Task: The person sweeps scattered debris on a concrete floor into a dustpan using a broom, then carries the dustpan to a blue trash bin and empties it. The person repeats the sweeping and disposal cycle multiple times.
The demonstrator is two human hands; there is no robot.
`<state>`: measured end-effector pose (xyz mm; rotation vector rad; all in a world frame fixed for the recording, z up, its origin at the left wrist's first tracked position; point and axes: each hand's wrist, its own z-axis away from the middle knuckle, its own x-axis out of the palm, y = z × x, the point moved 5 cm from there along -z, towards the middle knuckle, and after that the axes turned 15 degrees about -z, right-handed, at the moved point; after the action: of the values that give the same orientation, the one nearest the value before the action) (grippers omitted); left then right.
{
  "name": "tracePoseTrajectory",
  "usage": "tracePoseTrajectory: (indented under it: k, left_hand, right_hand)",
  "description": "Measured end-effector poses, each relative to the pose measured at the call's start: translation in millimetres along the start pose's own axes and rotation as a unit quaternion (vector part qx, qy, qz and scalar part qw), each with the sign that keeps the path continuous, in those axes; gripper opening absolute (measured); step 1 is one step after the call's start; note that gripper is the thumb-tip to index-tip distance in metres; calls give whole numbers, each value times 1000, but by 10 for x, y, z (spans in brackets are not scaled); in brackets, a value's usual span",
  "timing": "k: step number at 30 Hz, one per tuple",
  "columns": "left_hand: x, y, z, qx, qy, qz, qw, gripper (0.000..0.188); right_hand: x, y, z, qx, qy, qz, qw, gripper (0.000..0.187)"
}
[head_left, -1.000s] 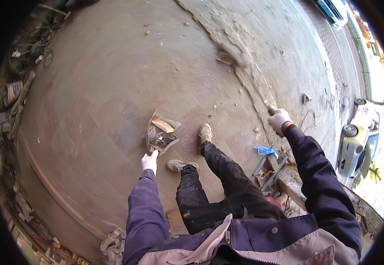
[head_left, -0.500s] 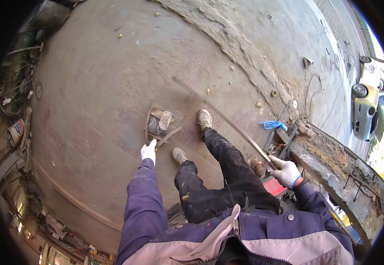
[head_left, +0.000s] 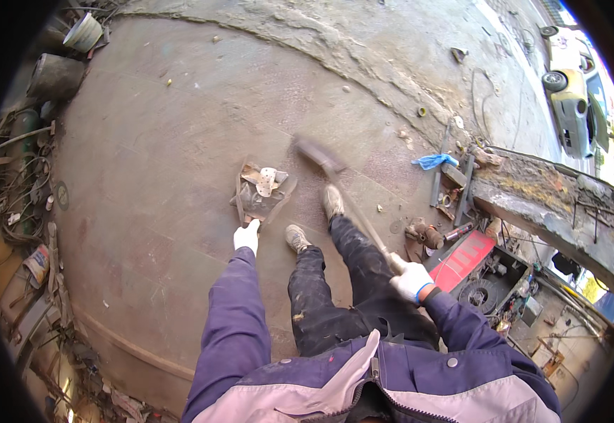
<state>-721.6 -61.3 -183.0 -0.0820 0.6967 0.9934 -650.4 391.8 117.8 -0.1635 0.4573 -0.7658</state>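
Observation:
My left hand (head_left: 246,237), in a white glove, is closed round the handle end of a dustpan (head_left: 284,200) held low over the floor. Inside the pan lie scraps, among them a pale piece with holes (head_left: 266,182) and brownish bits. Also gloved in white, my right hand (head_left: 411,280) grips the long handle of a broom (head_left: 319,156). The broom's dark head is smeared by motion, ahead of my right shoe and to the right of the pan, apart from it. Whether its bristles touch the floor I cannot tell.
A crumbly ridge (head_left: 300,39) crosses the dusty floor ahead. To my right are a blue rag (head_left: 431,161), a rusty metal part (head_left: 425,234), a red-topped box (head_left: 462,261) and a heavy beam (head_left: 546,211). Cylinders and hoses (head_left: 25,162) line the left; a car (head_left: 571,99) stands far right.
My right hand has come inward to the left, and the broom's head has swung nearer to me. The dustpan stays in my left hand. The whole view has shifted somewhat.

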Motion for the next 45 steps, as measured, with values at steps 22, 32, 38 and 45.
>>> tracePoseTrajectory:
  k: [22,32,38,45]
  left_hand:
    - [-991,178,2328,-12,28,252,967,39]
    - [-1194,1003,4477,-31,66,338,938,33]
    - [-1049,1311,5021,-24,54,378,924,38]
    - [-719,1812,5020,-32,64,360,930,43]
  right_hand:
    - [-936,1268,3386,3,-112,-188,976,75]
    - [-1416,2691,4767,18,-44,-594,803,72]
    - [-1273,3274,4292,28,74,-632,771,65]
    - [-1738,3940,3852,79,159,-747,641,72]
